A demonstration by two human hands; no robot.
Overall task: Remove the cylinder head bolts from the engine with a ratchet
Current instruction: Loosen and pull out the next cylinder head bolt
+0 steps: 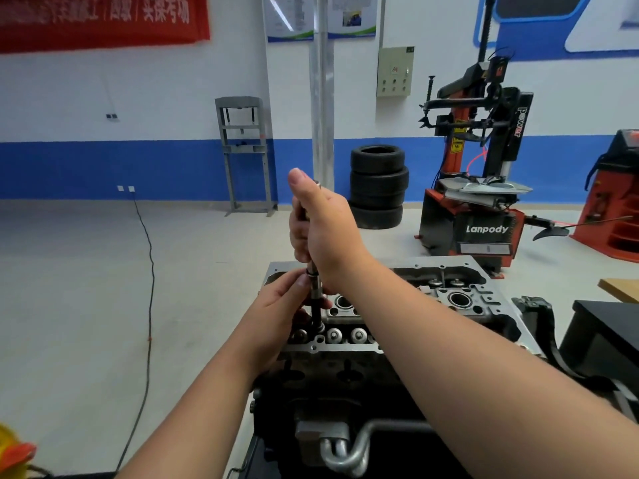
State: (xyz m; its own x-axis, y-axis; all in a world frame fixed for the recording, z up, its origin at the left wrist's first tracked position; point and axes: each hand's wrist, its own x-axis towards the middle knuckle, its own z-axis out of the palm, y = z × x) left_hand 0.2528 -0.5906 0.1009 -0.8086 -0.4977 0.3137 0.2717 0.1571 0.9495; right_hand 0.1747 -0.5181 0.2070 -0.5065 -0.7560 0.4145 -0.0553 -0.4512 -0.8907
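A workshop floor stretches to a white wall with a blue band, where a red-and-black tyre changer (473,188) stands right of a stack of black tyres (378,186) and a grey press frame (243,155) stands further left. In the foreground sits the engine (397,347), its aluminium cylinder head (460,299) uppermost, with open round bores and a row of valve springs along the near edge. A person's two bare forearms reach in from the bottom of the view and meet above the left end of the head. The right hand (321,229) is wrapped round the handle of a ratchet (313,271), which stands nearly upright, thumb raised along its top. The left hand (280,305) sits lower, its fingers curled round and pinching the dark extension and socket (316,312) just below the ratchet's head. The socket's lower end rests down on the near-left part of the cylinder head, beside the valve springs; the bolt beneath it is hidden by the tool. A thin black cable (149,305) trails across the floor at left.
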